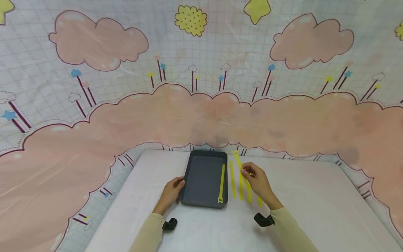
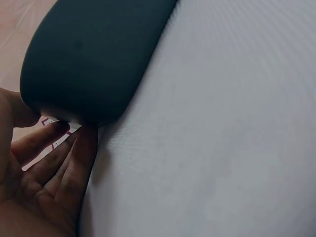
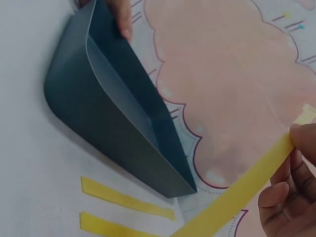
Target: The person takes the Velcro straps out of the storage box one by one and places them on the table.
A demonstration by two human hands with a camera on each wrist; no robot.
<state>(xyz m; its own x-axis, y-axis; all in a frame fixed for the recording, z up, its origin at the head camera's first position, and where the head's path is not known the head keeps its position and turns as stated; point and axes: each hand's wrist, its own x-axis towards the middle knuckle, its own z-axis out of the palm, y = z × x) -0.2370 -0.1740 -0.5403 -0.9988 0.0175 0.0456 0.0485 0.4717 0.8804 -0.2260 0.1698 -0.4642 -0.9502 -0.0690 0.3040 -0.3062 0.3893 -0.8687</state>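
At the left wall of a dark grey tray [image 1: 201, 178], my left hand [image 1: 171, 190] grips the edge, thumb by the rim and fingers against the outer side. A yellow strap with a slotted head, like a hook-and-loop cable tie [image 3: 247, 185], is pinched between the thumb and fingers of my right hand [image 1: 259, 181]. It slants above the table to the right of the tray, slotted end pointing away. Another yellow cable tie [image 1: 221, 182] lies lengthwise inside the tray along its right wall, slotted end nearest me. In the left wrist view the fingertips touch the tray's outer side [image 2: 94, 64].
Several more yellow cable ties [image 1: 232, 180] lie roughly parallel on the white table [image 1: 315, 203] right of the tray, some partly hidden by the right hand. A cloud-patterned cloth [image 1: 239, 122] rises behind the table. Black devices [image 1: 170, 224] sit at both wrists.
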